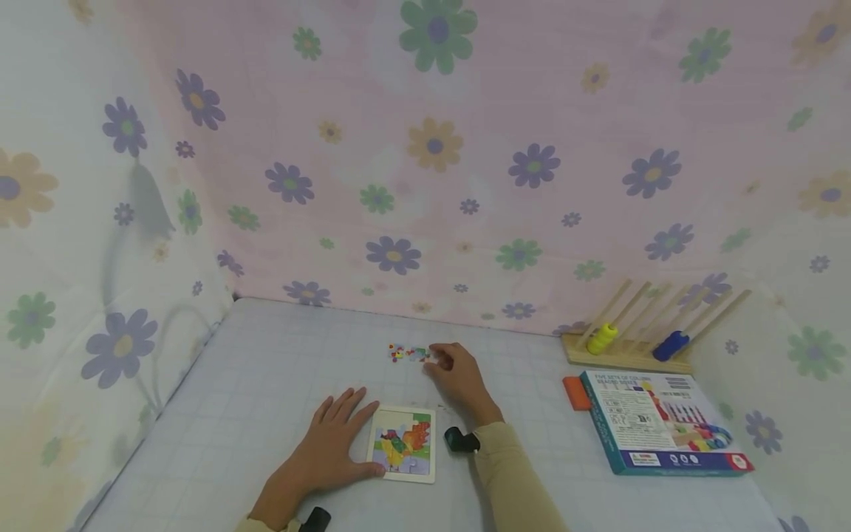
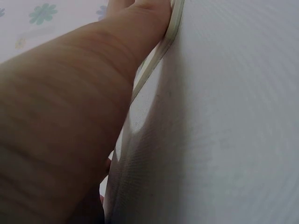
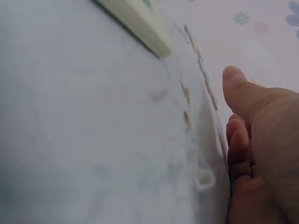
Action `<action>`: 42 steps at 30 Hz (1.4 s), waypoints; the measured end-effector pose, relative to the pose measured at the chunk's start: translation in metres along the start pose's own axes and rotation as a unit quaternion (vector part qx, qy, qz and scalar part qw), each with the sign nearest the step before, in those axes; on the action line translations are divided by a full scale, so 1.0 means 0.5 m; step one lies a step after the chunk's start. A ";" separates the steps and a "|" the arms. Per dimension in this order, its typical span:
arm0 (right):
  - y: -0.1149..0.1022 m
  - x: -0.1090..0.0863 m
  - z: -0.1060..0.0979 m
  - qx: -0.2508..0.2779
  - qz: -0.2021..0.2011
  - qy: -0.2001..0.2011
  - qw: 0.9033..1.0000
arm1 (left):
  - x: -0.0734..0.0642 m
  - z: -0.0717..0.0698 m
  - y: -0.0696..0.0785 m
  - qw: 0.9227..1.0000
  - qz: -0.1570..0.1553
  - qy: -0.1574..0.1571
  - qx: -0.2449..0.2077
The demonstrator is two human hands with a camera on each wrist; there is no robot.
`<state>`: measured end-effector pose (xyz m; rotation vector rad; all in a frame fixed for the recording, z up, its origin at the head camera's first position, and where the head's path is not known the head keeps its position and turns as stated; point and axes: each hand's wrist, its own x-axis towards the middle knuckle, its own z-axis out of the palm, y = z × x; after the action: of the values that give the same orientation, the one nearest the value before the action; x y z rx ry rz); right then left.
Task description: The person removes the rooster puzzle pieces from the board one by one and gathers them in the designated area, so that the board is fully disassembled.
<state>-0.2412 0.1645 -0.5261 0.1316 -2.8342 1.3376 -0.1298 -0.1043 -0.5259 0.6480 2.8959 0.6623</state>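
A small jigsaw board (image 1: 402, 445) with a pale frame and a colourful bird picture lies on the table. My left hand (image 1: 335, 443) rests beside it with fingers spread, the thumb over the frame's lower left edge. Farther back is a short row of small colourful puzzle pieces (image 1: 407, 353). At the right end of that row is my right hand (image 1: 460, 377), its fingers bent and its thumb apart from them. In the right wrist view the thumb and fingers of this hand (image 3: 261, 135) stand beside the thin row of pieces (image 3: 202, 70), with nothing visible between them.
At the right stand a wooden peg rack (image 1: 625, 355) with yellow and blue beads, an orange block (image 1: 576, 393) and a flat toy box (image 1: 665, 425). A flowered cloth wall (image 1: 465, 222) rises behind the table. Dark wrist cameras (image 1: 460, 440) sit on both wrists.
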 end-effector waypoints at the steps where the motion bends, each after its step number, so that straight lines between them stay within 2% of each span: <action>1: 0.001 -0.006 0.001 0.005 0.003 0.000 1.000 | 0.000 0.000 0.000 1.000 -0.002 0.000 0.001; 5: 0.006 -0.035 0.004 0.005 -0.014 -0.002 1.000 | -0.002 0.001 -0.001 1.000 -0.013 -0.003 0.000; 9: 0.010 -0.068 0.005 0.001 -0.052 -0.002 0.999 | -0.005 0.003 -0.002 1.000 -0.025 -0.006 0.004; 16: 0.013 -0.139 -0.001 0.025 -0.057 0.011 0.998 | -0.004 0.000 0.004 1.000 -0.019 0.000 0.000; 22: 0.006 -0.186 -0.004 -0.004 -0.083 -0.005 0.997 | -0.001 0.000 0.006 1.000 -0.023 0.000 0.009; 32: -0.030 -0.207 -0.009 -0.085 -0.064 -0.043 0.993 | 0.002 -0.003 0.005 1.000 -0.017 0.003 0.009; 38: -0.051 -0.217 -0.014 -0.127 -0.070 -0.051 0.988 | 0.001 -0.003 0.008 1.000 -0.015 0.004 0.004; 42: -0.058 -0.219 -0.019 -0.136 -0.074 -0.056 0.986 | 0.000 -0.003 0.010 1.000 -0.012 0.005 0.005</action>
<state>-0.1300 0.1614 -0.5022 0.4184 -2.9931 0.9341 -0.1281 -0.1007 -0.5223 0.6110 2.9143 0.6497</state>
